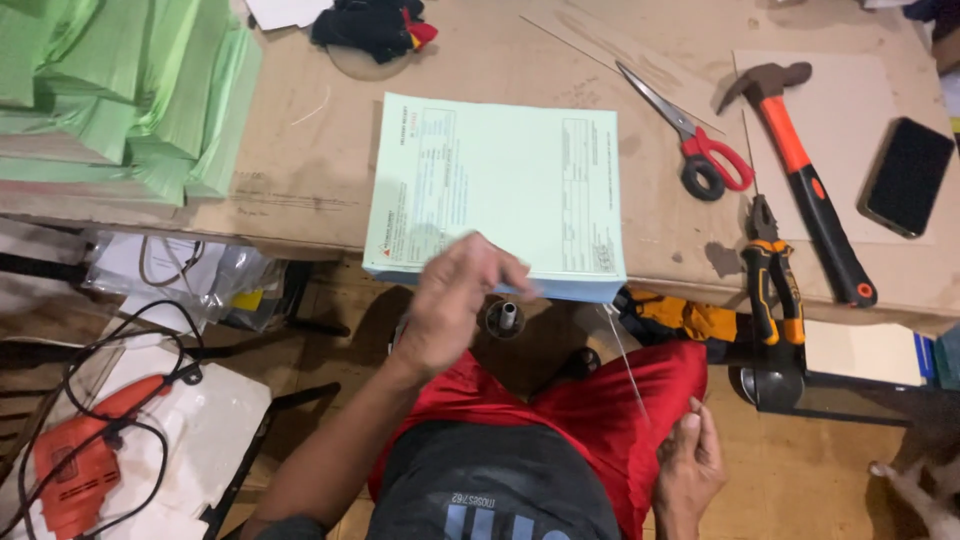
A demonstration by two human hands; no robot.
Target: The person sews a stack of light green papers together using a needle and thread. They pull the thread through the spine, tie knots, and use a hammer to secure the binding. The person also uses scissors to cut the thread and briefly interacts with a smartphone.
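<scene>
Two bare hands are at work below the edge of the brown surface (pixel 300 170). Your left hand (pixel 455 300) is raised at the near edge of the pale green pad of printed forms (pixel 500 190), which lies flat with its near edge jutting over the surface's edge; the hand is blurred, its fingers (pixel 500 268) curled against the pad's lower edge, though you cannot tell whether they actually pinch it. Your right hand (pixel 690 465) rests low beside your red-clad knee, fingers closed on a thin pale strand (pixel 625 365) that runs up toward the pad's near right corner. Just under the pad's edge stands a small metal tube (pixel 507 316). To the right of the pad lie red-handled scissors (pixel 695 140), an orange-handled hammer (pixel 805 180), orange-and-black pliers (pixel 772 275) and a dark phone (pixel 908 177), well apart from both hands. Stacks of green paper (pixel 120 90) fill the far left. An orange power drill (pixel 75 460) lies on the floor at left.
</scene>
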